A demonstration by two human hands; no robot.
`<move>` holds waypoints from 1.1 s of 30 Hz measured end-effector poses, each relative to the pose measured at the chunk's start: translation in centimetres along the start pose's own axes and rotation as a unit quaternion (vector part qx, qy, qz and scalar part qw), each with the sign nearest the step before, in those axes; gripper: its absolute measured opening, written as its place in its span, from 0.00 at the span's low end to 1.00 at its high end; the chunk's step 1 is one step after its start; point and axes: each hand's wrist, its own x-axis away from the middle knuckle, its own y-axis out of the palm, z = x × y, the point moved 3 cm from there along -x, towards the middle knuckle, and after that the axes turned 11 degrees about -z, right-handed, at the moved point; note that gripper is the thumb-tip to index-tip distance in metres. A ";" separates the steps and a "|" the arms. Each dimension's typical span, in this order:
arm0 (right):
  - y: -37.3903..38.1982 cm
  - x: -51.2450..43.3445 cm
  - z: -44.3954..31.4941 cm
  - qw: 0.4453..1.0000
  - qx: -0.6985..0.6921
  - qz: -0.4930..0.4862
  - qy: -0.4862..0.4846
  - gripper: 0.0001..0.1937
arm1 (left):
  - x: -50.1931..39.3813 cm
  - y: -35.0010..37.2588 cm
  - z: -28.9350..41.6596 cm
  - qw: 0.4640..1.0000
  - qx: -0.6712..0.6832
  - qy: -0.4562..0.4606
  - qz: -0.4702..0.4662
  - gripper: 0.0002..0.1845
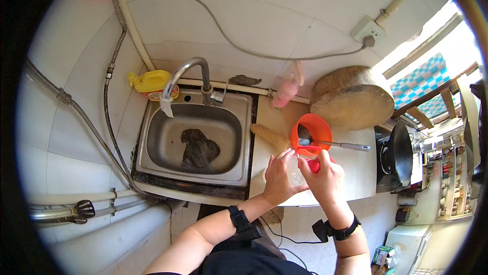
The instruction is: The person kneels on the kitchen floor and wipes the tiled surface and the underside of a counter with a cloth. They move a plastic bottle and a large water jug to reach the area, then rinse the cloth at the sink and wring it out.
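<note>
My right hand (pixel 324 177) is closed round a red plastic handled tool (pixel 313 165), probably a peeler or scraper. Below and beside it, my left hand (pixel 279 177) rests with curved fingers against a pale, see-through container or bag (pixel 295 174) on the counter; its exact kind is unclear. An orange plastic container (pixel 324 128) stands just beyond my hands, and a utensil with a metal handle (pixel 349 145) sticks out of it to the right. A tan loofah-like piece (pixel 270 137) lies left of the orange container, near my left fingertips.
A steel sink (pixel 160 160) with a dark wet cloth (pixel 200 147) lies left, under a curved faucet (pixel 196 61). A yellow jug (pixel 152 83), a pink spray bottle (pixel 285 92) and a thick round wooden chopping board (pixel 352 103) stand along the wall. A black wok (pixel 401 154) is at right.
</note>
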 end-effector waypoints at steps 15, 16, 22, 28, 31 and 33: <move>-0.4 -1.2 3.7 0.924 0.014 -0.135 -0.357 0.15 | -0.6 2.1 0.3 0.998 -0.016 -0.012 -0.055 0.43; -0.6 -1.5 3.6 0.909 0.021 -0.165 -0.383 0.14 | -0.9 1.9 0.3 0.998 -0.012 0.000 -0.064 0.43; -4.0 -1.6 2.5 0.847 0.117 -0.269 -0.443 0.11 | -1.5 0.7 0.6 0.995 0.001 0.006 -0.101 0.42; -5.8 -1.5 1.5 0.876 0.047 -0.280 -0.389 0.15 | -1.9 0.4 0.5 0.994 0.027 0.030 -0.102 0.41; -6.1 -1.0 3.9 0.930 -0.106 -0.231 -0.264 0.17 | -2.2 -0.1 1.0 0.995 0.024 0.038 -0.088 0.39; -5.6 0.5 6.7 0.953 -0.186 -0.206 -0.125 0.18 | -2.3 -0.5 1.5 0.995 0.017 0.061 -0.076 0.39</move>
